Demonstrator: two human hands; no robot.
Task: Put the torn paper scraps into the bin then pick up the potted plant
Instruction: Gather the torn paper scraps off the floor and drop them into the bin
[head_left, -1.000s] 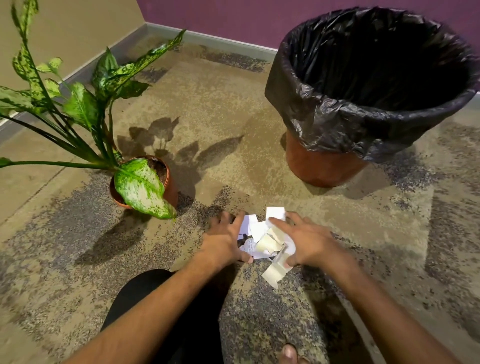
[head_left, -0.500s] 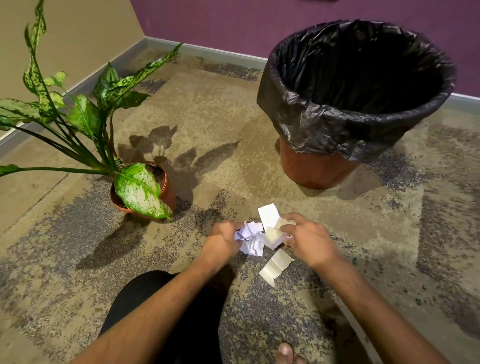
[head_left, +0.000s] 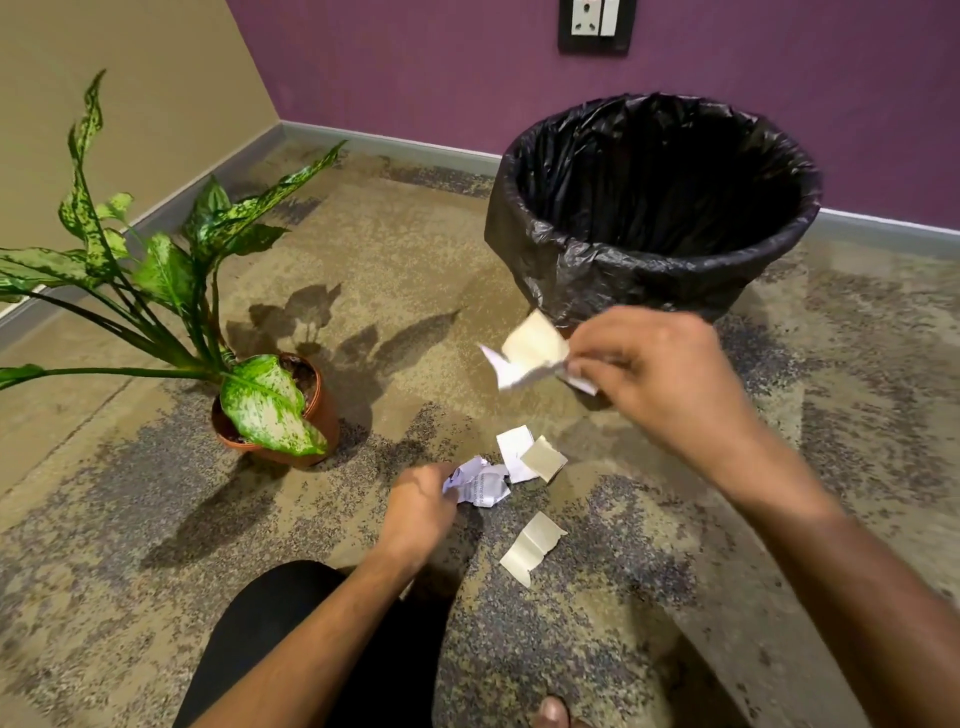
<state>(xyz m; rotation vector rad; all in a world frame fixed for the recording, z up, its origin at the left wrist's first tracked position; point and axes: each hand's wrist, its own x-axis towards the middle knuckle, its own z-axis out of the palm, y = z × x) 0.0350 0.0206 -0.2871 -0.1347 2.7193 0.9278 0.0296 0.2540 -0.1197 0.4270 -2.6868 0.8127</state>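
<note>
My right hand (head_left: 654, 379) pinches a few torn paper scraps (head_left: 530, 353) in the air, just in front of the near wall of the bin (head_left: 660, 208), below its rim. My left hand (head_left: 421, 506), low on the carpet (head_left: 130, 519), has its fingers curled round a crumpled scrap (head_left: 480, 486). Two more scraps (head_left: 530, 457) lie touching each other just right of it, and a folded scrap (head_left: 532, 545) lies nearer to me. The potted plant (head_left: 275, 410) stands on the carpet to the left, well apart from the bin. The bin carries a black liner and stands far right, near the purple wall (head_left: 415, 67).
</note>
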